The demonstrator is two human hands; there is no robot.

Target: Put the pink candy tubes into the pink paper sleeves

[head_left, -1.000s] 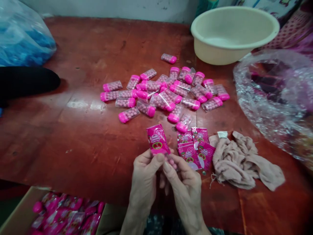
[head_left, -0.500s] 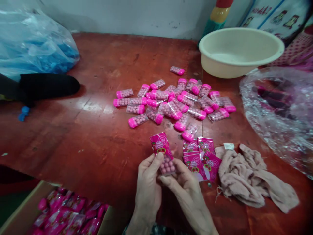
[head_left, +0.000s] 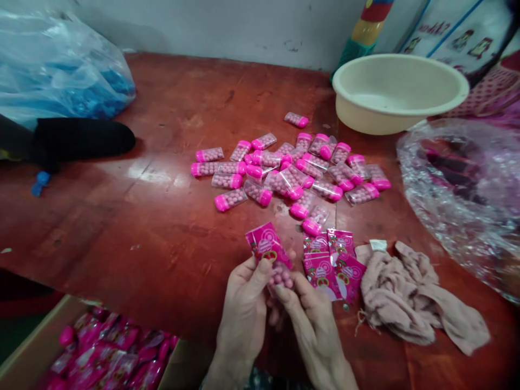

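Observation:
My left hand (head_left: 244, 306) pinches a pink printed sleeve (head_left: 266, 244) by its lower end. My right hand (head_left: 311, 311) holds a clear tube of pink candy balls (head_left: 280, 276), its end meeting the sleeve's opening. A small stack of flat pink sleeves (head_left: 331, 260) lies just right of my hands. Beyond them, several clear candy tubes with pink caps (head_left: 290, 170) lie scattered on the red-brown table (head_left: 134, 227).
A cream plastic basin (head_left: 400, 92) stands at the back right. A crumpled beige cloth (head_left: 410, 292) lies right of the sleeves, a clear plastic bag (head_left: 463, 195) beyond it. A blue-filled bag (head_left: 57, 76) and a dark sleeve (head_left: 77, 138) are at left. A cardboard box of wrapped tubes (head_left: 105, 357) sits below.
The candy tube, barely showing a second ago, is now held up at the sleeve's open end. The view has tilted up slightly; the table's objects lie as before.

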